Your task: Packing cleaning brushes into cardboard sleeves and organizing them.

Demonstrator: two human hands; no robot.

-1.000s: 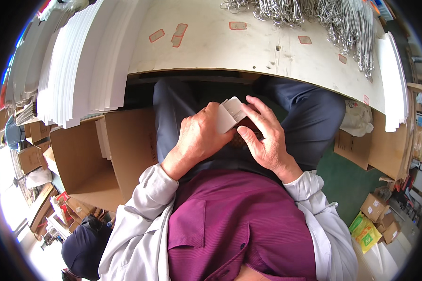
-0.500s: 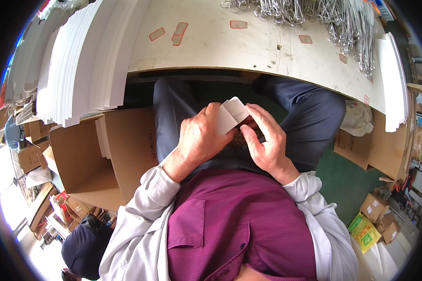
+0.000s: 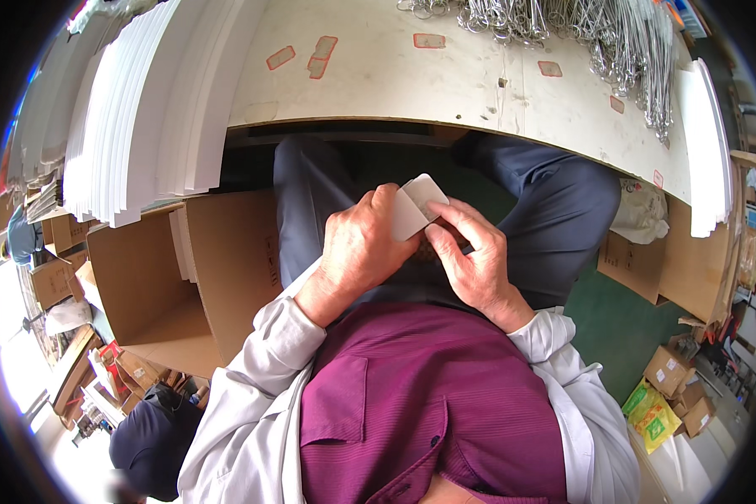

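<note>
Over my lap I hold a small stack of white cards (image 3: 412, 212) with rounded corners, slightly fanned. My left hand (image 3: 359, 239) is closed round the stack's left side, its thumb along the lower edge. At the right edge, my right hand (image 3: 472, 259) pinches the cards between thumb and fingertips. Faint grey marks show on the right-hand card; I cannot make them out. How many cards are in the stack is hidden.
A white worktable (image 3: 370, 80) lies ahead, with a heap of looped metal wire pieces (image 3: 638, 63) at its back right. White panels (image 3: 134, 109) stand at the left, more at the right (image 3: 704, 151). An open cardboard box (image 3: 155, 290) sits beside my left leg. Behind left is another person (image 3: 155, 441).
My right fingertips have come down onto the right edge of the cards, where before they were spread a little away from it. My left hand has hardly moved.
</note>
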